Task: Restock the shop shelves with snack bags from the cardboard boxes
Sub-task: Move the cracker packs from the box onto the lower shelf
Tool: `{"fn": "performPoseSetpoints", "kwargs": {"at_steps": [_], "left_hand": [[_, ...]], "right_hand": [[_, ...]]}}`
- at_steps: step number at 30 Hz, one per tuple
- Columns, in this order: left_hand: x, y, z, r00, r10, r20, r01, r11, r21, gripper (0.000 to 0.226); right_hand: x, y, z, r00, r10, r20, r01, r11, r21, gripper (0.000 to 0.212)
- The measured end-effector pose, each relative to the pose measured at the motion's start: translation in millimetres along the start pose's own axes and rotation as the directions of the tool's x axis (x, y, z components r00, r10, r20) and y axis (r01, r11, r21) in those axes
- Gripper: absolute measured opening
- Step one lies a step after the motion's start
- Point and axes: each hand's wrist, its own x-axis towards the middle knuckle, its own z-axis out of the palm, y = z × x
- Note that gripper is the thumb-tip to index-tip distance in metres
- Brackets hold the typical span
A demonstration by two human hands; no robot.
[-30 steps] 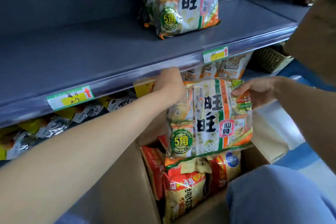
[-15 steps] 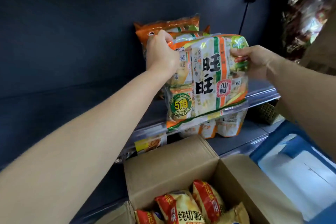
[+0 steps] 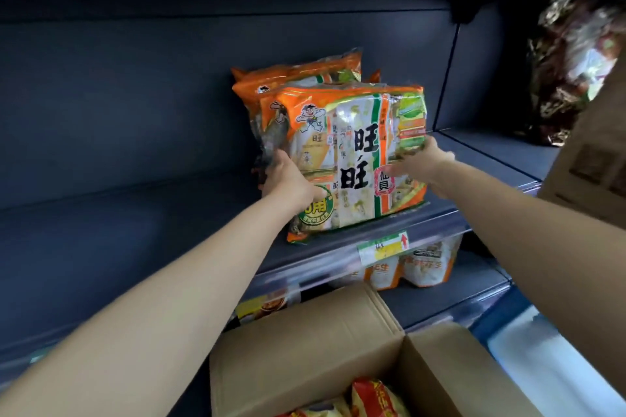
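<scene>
1. Shelf [image 3: 135, 213]: a flat, matt, dark grey board fills the left and centre of the frame. A clear strip is fitted along its front edge.
2. Left hand [image 3: 288, 179]: left of centre, the fingers are curled round the left edge of the bag. The fingertips are hidden behind it.
3. Rear bags [image 3: 298, 78]: orange-topped bags of the same kind are stood upright just behind the held one.
4. Box [image 3: 305, 332]: stiff brown corrugated cardboard is shown at lower centre with its flaps open. Red bags [image 3: 372, 396] are seen inside.
5. Bag [image 3: 359, 159]: it is held upright at centre, and its lower edge appears to be set on the shelf front.
   - The glossy, crinkled film is printed in orange, white and green and is filled with small wrapped packs.
   - It is judged light, soft and slippery, with brittle contents.
   - It is best taken by both side edges, and the middle should not be squeezed.
6. Label [image 3: 382, 247]: a yellow-green paper tag with a red arrow is held in the strip below the bag.
7. Right hand [image 3: 420, 166]: right of centre, the bag's right edge is pinched, with the thumb laid across the front.
8. Dark packs [image 3: 576, 61]: shiny, crumpled wrappers are blurred at upper right.
9. Side box [image 3: 592, 162]: plain brown cardboard is cut off by the right edge.
</scene>
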Motion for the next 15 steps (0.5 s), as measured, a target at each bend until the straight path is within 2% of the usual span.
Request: {"fn": "performPoseSetpoints", "kwargs": {"at_steps": [3, 8, 10, 12, 15], "left_hand": [[3.7, -1.2, 5.2, 0.998, 0.026, -0.059, -0.026, 1.0, 0.005, 0.091], [7.3, -4.0, 4.8, 0.986, 0.067, -0.152, -0.059, 0.997, 0.057, 0.087], [6.8, -6.0, 4.7, 0.987, 0.067, -0.146, -0.058, 0.996, 0.061, 0.088], [3.2, -7.8, 3.3, 0.99, 0.059, -0.126, -0.053, 0.997, 0.052, 0.087], [-10.2, -12.3, 0.0, 0.992, 0.057, -0.112, -0.054, 0.998, 0.03, 0.083]], "right_hand": [[10.4, 7.6, 11.7, 0.997, 0.007, 0.073, -0.017, 0.99, 0.138, 0.088], [17.5, 9.6, 24.7, 0.995, -0.094, 0.04, 0.081, 0.961, 0.264, 0.072], [14.2, 12.1, 26.7, 0.995, -0.093, 0.026, 0.083, 0.959, 0.271, 0.069], [9.5, 16.3, 28.5, 0.997, -0.078, -0.006, 0.077, 0.973, 0.218, 0.078], [-11.2, 20.3, 28.8, 0.988, -0.071, -0.135, 0.085, 0.992, 0.098, 0.079]]}}
